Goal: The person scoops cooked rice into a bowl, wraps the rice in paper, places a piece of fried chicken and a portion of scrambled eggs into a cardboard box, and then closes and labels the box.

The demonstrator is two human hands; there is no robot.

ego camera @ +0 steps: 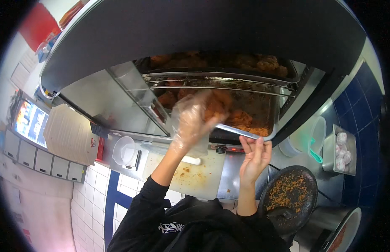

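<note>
My left hand (pixel 192 118), in a clear plastic glove, is shut on a blurred piece of fried chicken (pixel 217 102) inside a heated cabinet. It is over a metal tray (pixel 270 126) whose front edge my bare right hand (pixel 256 156) grips between thumb and fingers. More fried pieces (pixel 242 121) lie on that tray. Wire rack bars cross above it, and a second tray of fried food (pixel 270 67) sits higher up. Below the cabinet lies a cutting board (pixel 198 176) with crumbs and a white-handled knife (pixel 192 160), whose blade is partly hidden.
At left stand a plastic bowl (pixel 124 150) on a scale and stacked cardboard boxes (pixel 70 132). At right are a dark pan with crumbs (pixel 286 192), a clear tub (pixel 314 134) with a green handle, a metal container of wrapped balls (pixel 340 149) and a large pot (pixel 349 230).
</note>
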